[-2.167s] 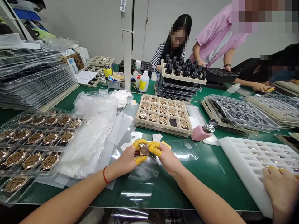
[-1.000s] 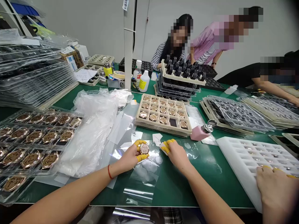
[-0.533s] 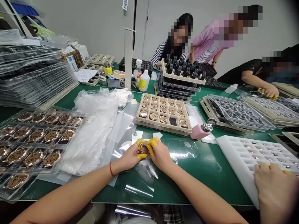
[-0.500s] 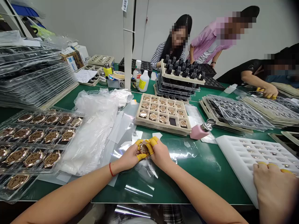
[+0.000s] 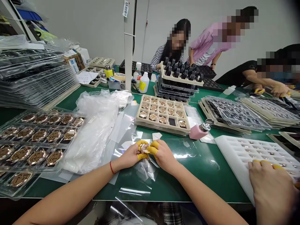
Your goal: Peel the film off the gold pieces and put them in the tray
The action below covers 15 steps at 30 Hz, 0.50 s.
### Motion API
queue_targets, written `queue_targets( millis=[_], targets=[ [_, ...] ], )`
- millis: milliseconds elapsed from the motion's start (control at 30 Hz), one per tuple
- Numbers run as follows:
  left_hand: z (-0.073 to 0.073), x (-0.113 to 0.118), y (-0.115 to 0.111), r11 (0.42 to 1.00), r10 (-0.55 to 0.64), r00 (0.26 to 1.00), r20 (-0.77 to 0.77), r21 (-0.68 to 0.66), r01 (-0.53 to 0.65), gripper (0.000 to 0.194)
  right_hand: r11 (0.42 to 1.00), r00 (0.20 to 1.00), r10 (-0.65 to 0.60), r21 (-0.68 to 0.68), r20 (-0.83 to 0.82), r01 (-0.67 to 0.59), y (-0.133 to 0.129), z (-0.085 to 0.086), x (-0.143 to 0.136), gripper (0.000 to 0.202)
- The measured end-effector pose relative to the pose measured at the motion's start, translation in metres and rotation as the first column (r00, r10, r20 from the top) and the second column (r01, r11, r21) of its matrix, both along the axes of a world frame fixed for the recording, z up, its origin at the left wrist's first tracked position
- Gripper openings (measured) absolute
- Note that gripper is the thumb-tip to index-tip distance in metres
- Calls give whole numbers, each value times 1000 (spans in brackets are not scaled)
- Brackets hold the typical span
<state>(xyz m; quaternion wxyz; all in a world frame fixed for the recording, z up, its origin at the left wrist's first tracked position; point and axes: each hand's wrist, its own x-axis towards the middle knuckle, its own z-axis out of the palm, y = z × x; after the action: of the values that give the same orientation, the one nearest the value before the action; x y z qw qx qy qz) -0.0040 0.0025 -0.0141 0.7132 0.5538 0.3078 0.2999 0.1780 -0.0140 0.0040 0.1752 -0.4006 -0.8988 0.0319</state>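
A rose-gold watch case (image 5: 144, 148) is pinched in yellow-cotted fingers of my left hand (image 5: 131, 155), a little above the table. My right hand (image 5: 164, 157) is closed at the case's right side, its fingertips pressed on the edge and partly covering it. A small whitish patch shows under those fingertips; I cannot tell what it is. Clear film (image 5: 147, 170) lies beneath my hands. Just beyond them is a beige tray (image 5: 161, 127) of similar cases, face down in compartments, with one compartment in the front row bare.
Clear plastic trays (image 5: 53, 170) of watch cases lie left, beside plastic bags (image 5: 87, 143). A pink pump bottle (image 5: 197, 132) stands right of the beige tray. A co-worker's hand (image 5: 269, 184) rests over a white foam tray (image 5: 231, 153). Other people work across the table.
The watch case has turned in my fingers, its engraved back no longer facing me squarely. My right fingertips have shifted over its lower right edge. The far-right co-worker's hands have moved.
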Motion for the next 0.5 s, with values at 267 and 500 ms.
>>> queue_targets(
  millis=[267, 500],
  targets=[
    [-3, 1, 0, 1000, -5, 1000, 0, -22, 5, 48, 996, 981, -60, -69, -186, 48, -6, -4, 15, 25],
    [2, 0, 0, 1000, -19, 1000, -15, 0, 19, 42, 991, 983, -130, -22, -127, 128, -2, -7, 9, 30]
  ],
)
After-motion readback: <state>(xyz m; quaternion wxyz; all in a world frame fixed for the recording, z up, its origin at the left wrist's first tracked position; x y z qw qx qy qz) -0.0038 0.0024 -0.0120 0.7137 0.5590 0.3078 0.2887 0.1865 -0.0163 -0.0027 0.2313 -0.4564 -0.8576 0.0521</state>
